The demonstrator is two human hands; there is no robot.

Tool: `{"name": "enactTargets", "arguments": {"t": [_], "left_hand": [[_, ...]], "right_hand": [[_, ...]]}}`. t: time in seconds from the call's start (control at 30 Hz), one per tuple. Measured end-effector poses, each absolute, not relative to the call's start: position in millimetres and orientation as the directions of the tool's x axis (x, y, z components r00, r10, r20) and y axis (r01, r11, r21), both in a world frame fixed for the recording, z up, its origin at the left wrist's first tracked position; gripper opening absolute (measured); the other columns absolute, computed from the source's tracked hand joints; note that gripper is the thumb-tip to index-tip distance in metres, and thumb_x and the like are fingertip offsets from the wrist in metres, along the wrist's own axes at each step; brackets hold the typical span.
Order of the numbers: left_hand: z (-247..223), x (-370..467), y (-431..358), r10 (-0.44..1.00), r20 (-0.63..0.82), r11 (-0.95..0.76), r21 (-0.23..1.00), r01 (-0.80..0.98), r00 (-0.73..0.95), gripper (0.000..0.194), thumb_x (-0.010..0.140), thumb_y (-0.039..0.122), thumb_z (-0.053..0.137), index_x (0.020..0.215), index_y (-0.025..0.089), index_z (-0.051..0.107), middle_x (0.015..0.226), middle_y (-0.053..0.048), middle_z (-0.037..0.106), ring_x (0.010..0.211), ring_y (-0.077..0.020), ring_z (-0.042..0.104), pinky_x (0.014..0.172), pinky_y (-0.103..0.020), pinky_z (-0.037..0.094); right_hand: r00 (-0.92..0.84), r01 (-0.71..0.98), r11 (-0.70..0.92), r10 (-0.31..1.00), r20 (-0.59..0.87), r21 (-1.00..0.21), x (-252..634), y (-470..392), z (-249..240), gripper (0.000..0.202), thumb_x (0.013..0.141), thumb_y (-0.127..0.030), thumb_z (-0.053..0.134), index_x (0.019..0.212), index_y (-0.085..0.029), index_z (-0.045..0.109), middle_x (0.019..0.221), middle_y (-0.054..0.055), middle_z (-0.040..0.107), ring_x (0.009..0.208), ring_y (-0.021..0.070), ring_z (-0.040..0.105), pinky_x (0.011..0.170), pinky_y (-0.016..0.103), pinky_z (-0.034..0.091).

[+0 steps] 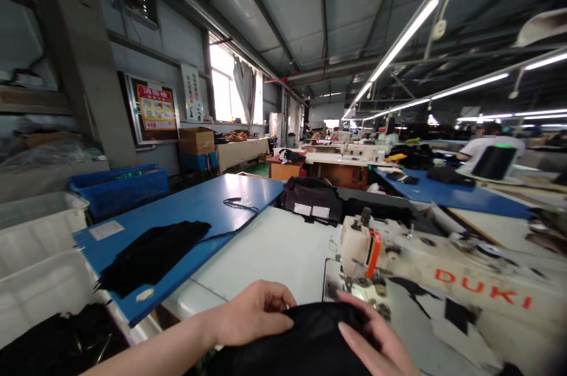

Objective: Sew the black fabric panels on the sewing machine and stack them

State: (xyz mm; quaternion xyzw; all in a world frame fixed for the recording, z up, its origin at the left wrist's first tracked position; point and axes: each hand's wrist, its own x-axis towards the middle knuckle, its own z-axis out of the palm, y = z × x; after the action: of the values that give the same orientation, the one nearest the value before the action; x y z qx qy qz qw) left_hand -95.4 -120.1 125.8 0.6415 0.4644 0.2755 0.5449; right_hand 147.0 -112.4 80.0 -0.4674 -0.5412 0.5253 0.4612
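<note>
A piece of black fabric (305,343) is bunched at the front edge of the pale sewing table (266,252). My left hand (259,314) pinches its upper left edge between thumb and fingers. On the right side of the same fabric, my right hand (372,334) grips it with the thumb on top and the fingers behind. Just beyond my right hand stands a white sewing machine (443,270) with an orange strip on its head; its needle area is partly hidden by the fabric and fingers.
On the left, a blue table (230,187) bears black cloth (155,255) and a cord. White bins (44,234) and a blue crate (119,187) stand beyond. A dark garment pile (312,199) lies behind the sewing table. A person (491,146) sits at the far right.
</note>
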Motion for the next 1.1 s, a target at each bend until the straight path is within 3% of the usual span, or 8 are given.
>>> {"name": "enactTargets", "arguments": {"t": [0.07,0.17,0.3,0.43,0.6,0.8,1.1], "left_hand": [[108.9,-87.7,-111.5,0.885,-0.194,0.093,0.965,0.246,0.424,0.027,0.070,0.034,0.062,0.087,0.014,0.064,0.066,0.001,0.056,0.058,-0.0105,0.047,0.055,-0.021,0.035],[97.2,-81.6,-102.4,0.866,-0.275,0.159,0.944,0.290,0.417,0.026,0.072,0.037,0.058,0.084,0.014,0.066,0.063,0.002,0.053,0.055,-0.0102,0.044,0.051,-0.020,0.032],[97.1,-72.4,-96.7,0.834,-0.336,0.223,0.930,0.291,0.437,0.027,0.073,0.040,0.057,0.073,0.014,0.064,0.058,0.003,0.048,0.051,-0.0095,0.039,0.047,-0.020,0.028],[95.7,-62.4,-93.0,0.818,-0.358,0.301,0.934,0.194,0.451,0.033,0.068,0.046,0.065,0.075,0.014,0.065,0.059,0.003,0.051,0.051,-0.0087,0.041,0.049,-0.020,0.030],[82.8,-62.6,-87.7,0.807,-0.397,0.386,0.915,0.119,0.437,0.038,0.064,0.050,0.070,0.071,0.013,0.067,0.058,0.002,0.055,0.050,-0.0089,0.044,0.051,-0.020,0.033],[74.9,-72.3,-83.6,0.752,-0.468,0.504,0.862,0.054,0.464,0.032,0.057,0.042,0.076,0.070,0.013,0.070,0.065,-0.001,0.063,0.057,-0.0128,0.052,0.060,-0.025,0.042],[75.9,-63.4,-81.1,0.764,-0.424,0.483,0.876,0.004,0.487,0.034,0.056,0.040,0.078,0.077,0.014,0.069,0.065,0.002,0.062,0.055,-0.0109,0.051,0.063,-0.027,0.043]], "right_hand": [[-0.192,-0.095,-0.119,0.976,-0.099,-0.988,147.3,-114.5,82.5,0.051,0.068,-0.052,0.067,0.106,-0.018,0.063,0.091,0.006,0.069,0.086,0.0251,0.064,0.077,0.032,0.051],[-0.204,-0.154,-0.158,0.971,-0.125,-0.975,150.2,-113.6,76.6,0.044,0.067,-0.052,0.069,0.091,-0.017,0.067,0.084,0.005,0.069,0.083,0.0235,0.064,0.076,0.029,0.051],[-0.078,-0.147,-0.151,0.987,-0.141,-0.977,154.7,-109.6,68.0,0.043,0.067,-0.050,0.071,0.093,-0.015,0.070,0.085,0.005,0.071,0.090,0.0243,0.063,0.080,0.028,0.049],[-0.032,-0.133,-0.206,0.978,-0.204,-0.969,155.2,-106.4,65.8,0.043,0.067,-0.049,0.072,0.095,-0.016,0.072,0.085,0.004,0.072,0.095,0.0255,0.063,0.083,0.029,0.049],[0.109,-0.094,-0.260,0.957,-0.269,-0.961,151.4,-105.4,65.9,0.030,0.069,-0.046,0.070,0.076,-0.018,0.072,0.091,0.005,0.072,0.108,0.0259,0.058,0.093,0.030,0.044],[-0.222,-0.388,-0.492,0.870,-0.439,-0.779,149.1,-101.9,63.6,0.038,0.062,-0.041,0.076,0.088,-0.014,0.071,0.087,0.010,0.072,0.093,0.0301,0.065,0.085,0.038,0.049],[-0.412,-0.319,-0.655,0.747,-0.522,-0.685,146.8,-92.2,50.5,0.040,0.072,-0.048,0.068,0.096,-0.016,0.071,0.088,0.009,0.072,0.094,0.0279,0.065,0.089,0.038,0.047]]}}
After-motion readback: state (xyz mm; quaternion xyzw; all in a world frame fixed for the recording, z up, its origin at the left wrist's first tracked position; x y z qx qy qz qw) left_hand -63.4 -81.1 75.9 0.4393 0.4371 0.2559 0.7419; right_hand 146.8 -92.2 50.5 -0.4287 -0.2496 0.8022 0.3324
